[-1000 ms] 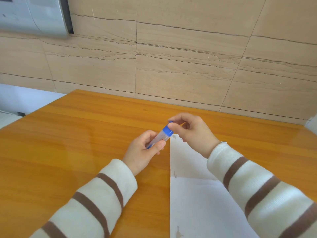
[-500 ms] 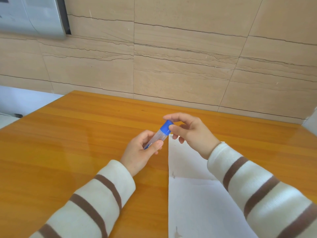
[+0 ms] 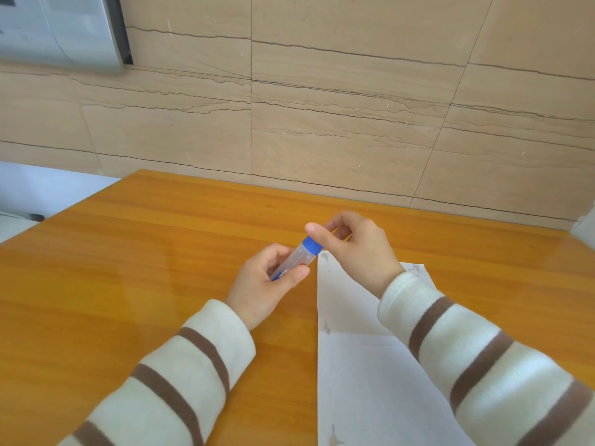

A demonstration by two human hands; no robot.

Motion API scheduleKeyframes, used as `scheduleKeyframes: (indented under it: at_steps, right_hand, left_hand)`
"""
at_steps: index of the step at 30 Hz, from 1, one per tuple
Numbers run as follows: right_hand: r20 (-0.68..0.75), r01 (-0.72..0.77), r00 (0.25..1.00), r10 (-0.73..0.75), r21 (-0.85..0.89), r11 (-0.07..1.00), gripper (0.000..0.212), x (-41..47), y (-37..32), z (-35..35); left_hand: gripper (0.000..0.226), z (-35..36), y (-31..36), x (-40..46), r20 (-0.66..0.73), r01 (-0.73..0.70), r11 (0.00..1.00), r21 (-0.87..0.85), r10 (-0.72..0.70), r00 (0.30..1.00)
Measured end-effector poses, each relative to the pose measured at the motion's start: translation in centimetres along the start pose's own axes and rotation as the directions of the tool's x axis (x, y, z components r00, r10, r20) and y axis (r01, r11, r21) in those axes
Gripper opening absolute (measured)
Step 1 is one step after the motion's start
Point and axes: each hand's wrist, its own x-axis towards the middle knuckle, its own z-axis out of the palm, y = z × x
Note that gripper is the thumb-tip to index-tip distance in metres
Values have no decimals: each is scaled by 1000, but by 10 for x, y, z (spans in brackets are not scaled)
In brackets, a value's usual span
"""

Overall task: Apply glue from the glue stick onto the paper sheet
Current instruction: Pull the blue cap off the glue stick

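Head view: an orange-brown wooden table [image 3: 135, 284] with a glossy finish fills the lower part of the frame. Its far edge meets a wall [image 3: 322, 117] clad in large beige stone-look panels with dark veins and thin joints. A grey-white unit [image 3: 61, 30] is mounted on the wall at upper left; its type cannot be determined. A pale surface lies beyond the left table edge.

The paper sheet [image 3: 370, 381] lies flat on the table at lower right, white, with a few small grey marks and a crease across it. The right forearm partly covers it.

The left hand [image 3: 262, 286] is closed around the lower body of the glue stick [image 3: 297, 260], thumb pressed along the clear tube. The glue stick is held above the table, tilted, blue cap [image 3: 312, 245] uppermost, just beside the sheet's far left corner. The right hand [image 3: 357, 249] pinches the cap between thumb and fingertips. The cap is on the tube.

Both arms wear cream sleeves [image 3: 180, 381] with brown stripes.
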Motion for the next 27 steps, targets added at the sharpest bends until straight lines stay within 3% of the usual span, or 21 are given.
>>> scheduleKeyframes:
  at_steps: [13,27]
  right_hand:
    - [96,96,989,-112,161,982,15,-3,-4,1]
    - [143,133,976,-167,217,967,35,-7,-6,-4]
  left_hand:
    - [11,-1,1,-1,-15,19,1000,4,-19,1000]
    - [7,-1,4,-2,-13,40,999,28,-40,999]
